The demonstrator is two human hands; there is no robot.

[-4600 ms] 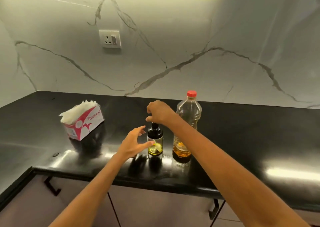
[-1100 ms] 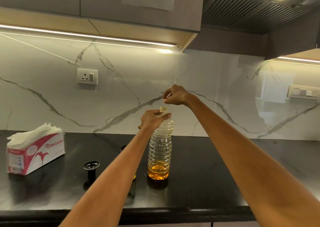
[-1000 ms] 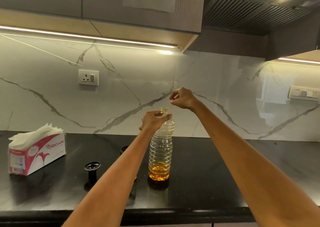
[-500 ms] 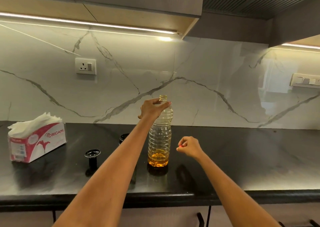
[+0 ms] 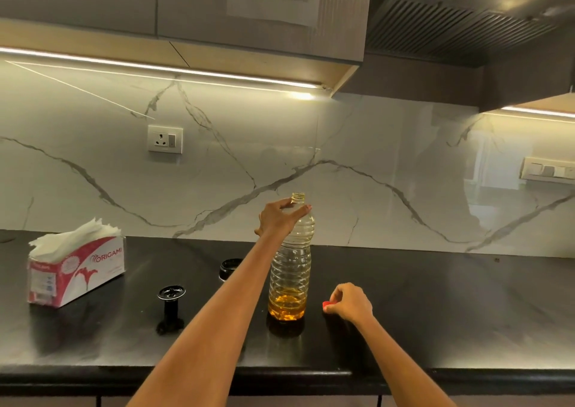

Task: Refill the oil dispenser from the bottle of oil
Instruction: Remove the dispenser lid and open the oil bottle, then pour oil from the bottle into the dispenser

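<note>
A clear ribbed oil bottle (image 5: 291,269) stands upright and uncapped on the black counter (image 5: 435,307), with a little amber oil at its bottom. My left hand (image 5: 277,216) grips its shoulder just under the neck. My right hand (image 5: 350,302) is low at the counter to the bottle's right, pinching the red cap (image 5: 326,305) at the surface. The oil dispenser (image 5: 229,269) stands behind my left forearm; only its dark open top shows. Its black pourer top (image 5: 171,308) stands on the counter to the left.
A pink and white tissue box (image 5: 74,273) sits at the left of the counter. The marble backsplash carries a wall socket (image 5: 165,139). Wall cabinets and a range hood (image 5: 460,17) hang overhead. The counter's front edge (image 5: 280,378) runs below my arms.
My right hand took the red cap off the bottle, carried it down to the right and now holds it at the counter. My left hand has stayed on the bottle's shoulder.
</note>
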